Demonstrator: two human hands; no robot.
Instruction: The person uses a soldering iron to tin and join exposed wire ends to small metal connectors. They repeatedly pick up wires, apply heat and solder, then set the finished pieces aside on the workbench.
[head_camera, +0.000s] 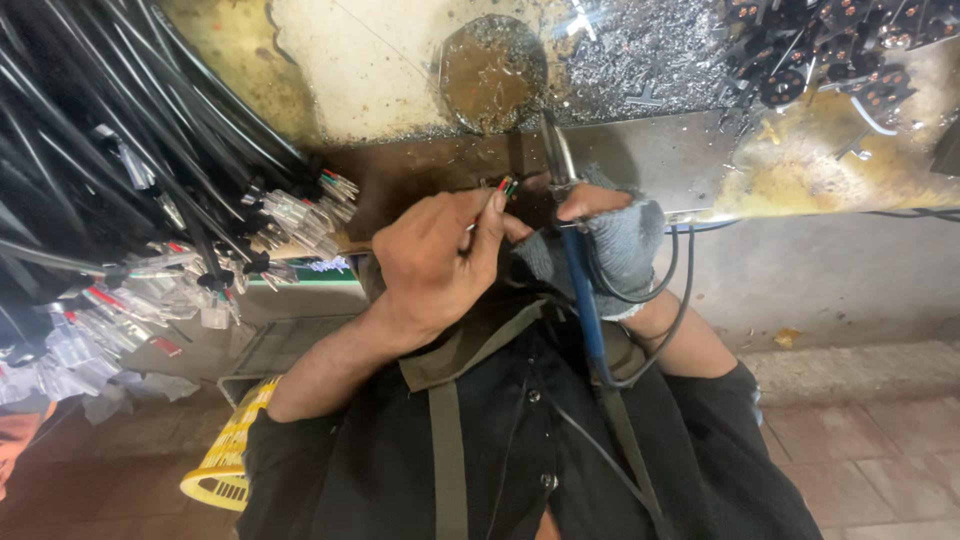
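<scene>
head view: left hand (432, 262) pinches thin coloured wires (505, 186) in closed fingers; gloved right hand (612, 238) grips a blue-handled soldering iron (578, 270), its tip at the wire ends, just above the surface (690, 150).

Warm, dim light overall, brightest across the top where the worktop (400, 70) glows pale yellow and metal shavings (650, 50) glint with glare. Deep shadow swallows the dark jacket (520, 460) below. Wide-lens bending curves the worktop's front edge, and the cable bundle (90, 130) at left smears soft.
</scene>
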